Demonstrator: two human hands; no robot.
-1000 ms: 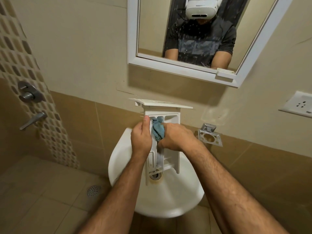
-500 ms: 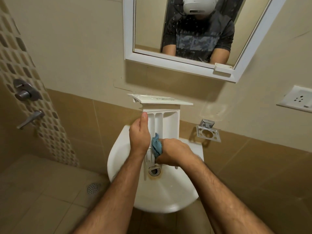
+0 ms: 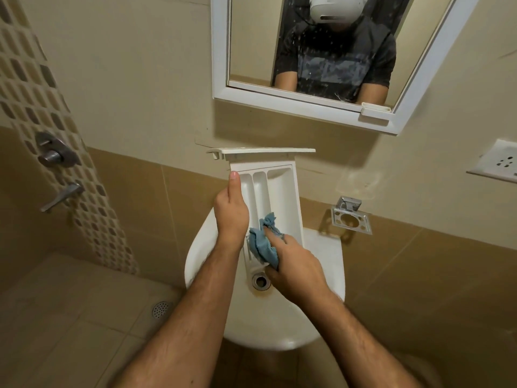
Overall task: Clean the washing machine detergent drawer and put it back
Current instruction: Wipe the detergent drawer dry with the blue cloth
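The white detergent drawer (image 3: 282, 191) stands on end over the white sink (image 3: 321, 261), front panel at the top, its compartments facing me. My left hand (image 3: 230, 217) grips the drawer's left wall, thumb stretched up along the edge. My right hand (image 3: 293, 267) holds a crumpled blue cloth (image 3: 263, 242) and presses it into the lower part of the drawer, just above the drain (image 3: 261, 281). The drawer's lower end is hidden behind the cloth and my hands.
A white-framed mirror (image 3: 221, 51) hangs above the sink and reflects the person. A metal holder (image 3: 351, 218) is fixed to the wall at the right, a socket (image 3: 500, 163) further right. Shower valve (image 3: 54, 154) and tap (image 3: 63, 196) sit on the left wall; a floor drain (image 3: 161, 309) below.
My right hand has slid the blue cloth down from the drawer's upper compartments to its lower end. The top compartments now show bare. My left hand keeps its hold.
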